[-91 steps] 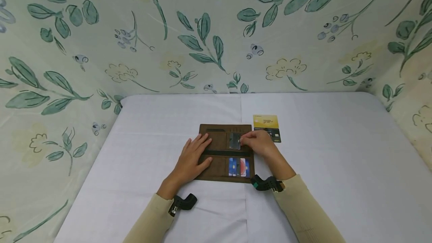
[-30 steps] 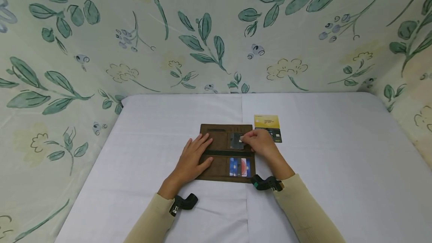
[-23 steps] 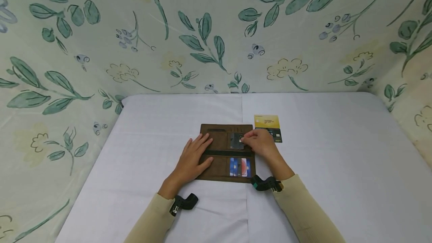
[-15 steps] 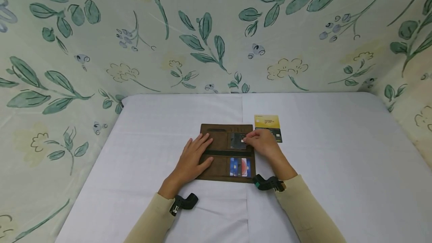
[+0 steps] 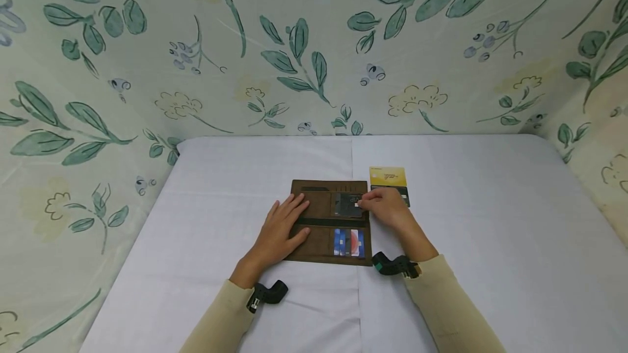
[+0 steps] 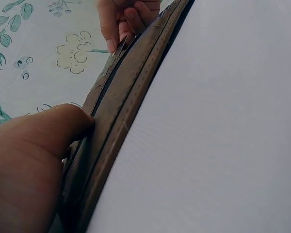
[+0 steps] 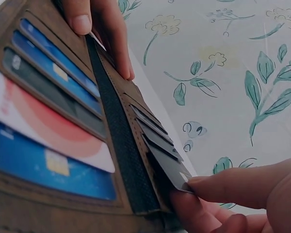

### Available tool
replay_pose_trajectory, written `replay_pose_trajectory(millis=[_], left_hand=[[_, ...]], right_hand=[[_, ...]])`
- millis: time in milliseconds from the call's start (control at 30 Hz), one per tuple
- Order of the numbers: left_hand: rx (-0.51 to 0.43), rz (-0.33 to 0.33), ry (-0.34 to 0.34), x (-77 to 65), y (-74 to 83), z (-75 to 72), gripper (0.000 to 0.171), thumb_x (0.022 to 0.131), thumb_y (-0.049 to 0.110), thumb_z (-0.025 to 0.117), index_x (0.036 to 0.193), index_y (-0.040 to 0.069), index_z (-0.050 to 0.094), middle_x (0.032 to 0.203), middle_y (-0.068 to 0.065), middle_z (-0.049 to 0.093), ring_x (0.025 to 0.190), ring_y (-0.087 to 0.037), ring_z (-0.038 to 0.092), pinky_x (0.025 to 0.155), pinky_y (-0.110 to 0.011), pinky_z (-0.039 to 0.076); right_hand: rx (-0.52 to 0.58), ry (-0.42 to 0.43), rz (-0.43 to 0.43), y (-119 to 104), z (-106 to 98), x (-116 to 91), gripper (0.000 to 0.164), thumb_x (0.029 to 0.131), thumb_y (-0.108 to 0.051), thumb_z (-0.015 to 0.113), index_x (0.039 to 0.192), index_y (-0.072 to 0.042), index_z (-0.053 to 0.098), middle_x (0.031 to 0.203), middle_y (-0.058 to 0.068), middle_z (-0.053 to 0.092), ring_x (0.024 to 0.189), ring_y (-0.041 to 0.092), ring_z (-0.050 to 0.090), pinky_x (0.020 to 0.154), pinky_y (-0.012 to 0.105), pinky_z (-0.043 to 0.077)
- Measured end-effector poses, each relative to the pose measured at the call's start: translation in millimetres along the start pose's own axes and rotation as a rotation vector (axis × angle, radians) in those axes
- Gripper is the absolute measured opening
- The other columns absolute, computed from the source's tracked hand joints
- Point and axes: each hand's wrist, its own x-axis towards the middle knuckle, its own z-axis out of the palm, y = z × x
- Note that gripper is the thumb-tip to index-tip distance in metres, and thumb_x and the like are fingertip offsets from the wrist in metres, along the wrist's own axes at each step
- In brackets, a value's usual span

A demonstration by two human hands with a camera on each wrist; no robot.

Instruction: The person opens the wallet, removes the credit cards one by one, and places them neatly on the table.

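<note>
A brown leather wallet point(image 5: 314, 244) lies unfolded on the white-covered table. My left hand point(image 5: 277, 230) rests on its left side with fingers spread. At the upper right pocket, my right hand point(image 5: 387, 208) pinches the edge of a dark card point(image 5: 348, 206) between thumb and fingers. In the right wrist view, this grey card point(image 7: 166, 167) sticks partly out of its slot, with other dark cards point(image 7: 150, 119) tucked behind it. Several cards in blue, dark and red-white point(image 5: 349, 242) fill the lower half's slots. A dark strip point(image 7: 119, 121) runs along the wallet's fold.
A yellow and black card point(image 5: 387, 174) lies just beyond the wallet's upper right corner, its lower part partly covered by the right hand. The white cloth point(image 5: 490, 233) covers the table, and a floral curtain point(image 5: 324, 42) hangs behind it.
My right hand has slid to the right, drawing the dark card along, and more of its face and lettering now shows. The left hand and the wallet have stayed in place.
</note>
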Motion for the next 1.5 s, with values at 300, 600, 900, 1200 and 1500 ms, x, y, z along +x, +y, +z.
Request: replay_pose_trajectory(millis=[300, 600, 900, 1200, 1500], left_hand=[[0.0, 0.0, 0.003, 1.6, 0.8, -1.3, 0.06, 0.094, 0.034, 0.062, 0.146, 0.009, 0.044, 0.153, -0.01, 0.036, 0.143, -0.03, 0.027, 0.114, -0.057, 0.016], [0.009, -0.004, 0.001, 3.7, 2.2, -2.0, 0.06, 0.093, 0.034, 0.062, 0.146, 0.01, 0.043, 0.153, -0.01, 0.036, 0.143, -0.031, 0.028, 0.113, -0.058, 0.017], [0.007, -0.016, -0.014, 4.6, 1.6, -2.4, 0.06, 0.094, 0.035, 0.061, 0.146, 0.011, 0.043, 0.153, -0.008, 0.036, 0.143, -0.029, 0.027, 0.114, -0.056, 0.016], [0.004, -0.02, -0.015, 5.0, 2.7, -3.1, 0.061, 0.093, 0.034, 0.062, 0.146, 0.011, 0.043, 0.153, -0.009, 0.035, 0.143, -0.029, 0.026, 0.114, -0.056, 0.015], [0.006, -0.017, -0.011, 4.2, 2.3, -1.5, 0.062, 0.093, 0.035, 0.063, 0.146, 0.01, 0.043, 0.154, -0.009, 0.035, 0.143, -0.03, 0.026, 0.114, -0.057, 0.015]], right_hand=[[0.039, -0.038, 0.014, 1, -10, 0, 0.027, 0.09, -0.023, 0.066, 0.106, 0.0, 0.067, 0.094, 0.011, 0.069, 0.077, 0.02, 0.054, 0.062, 0.026, 0.045], [0.037, -0.052, 0.003, 2, -18, 0, 0.024, 0.09, -0.02, 0.066, 0.101, 0.001, 0.067, 0.08, 0.007, 0.065, 0.065, 0.017, 0.053, 0.057, 0.027, 0.044], [0.044, -0.088, 0.011, 5, -23, 2, 0.023, 0.092, -0.02, 0.064, 0.101, 0.001, 0.065, 0.071, 0.005, 0.067, 0.061, 0.016, 0.058, 0.054, 0.027, 0.046], [0.106, -0.115, 0.007, 5, -29, 1, 0.021, 0.093, -0.016, 0.062, 0.102, 0.004, 0.064, 0.075, 0.008, 0.068, 0.061, 0.016, 0.062, 0.054, 0.029, 0.05], [0.131, -0.131, 0.008, 8, -31, 1, 0.021, 0.094, -0.015, 0.061, 0.102, 0.004, 0.062, 0.078, 0.011, 0.068, 0.062, 0.017, 0.062, 0.057, 0.028, 0.052]])
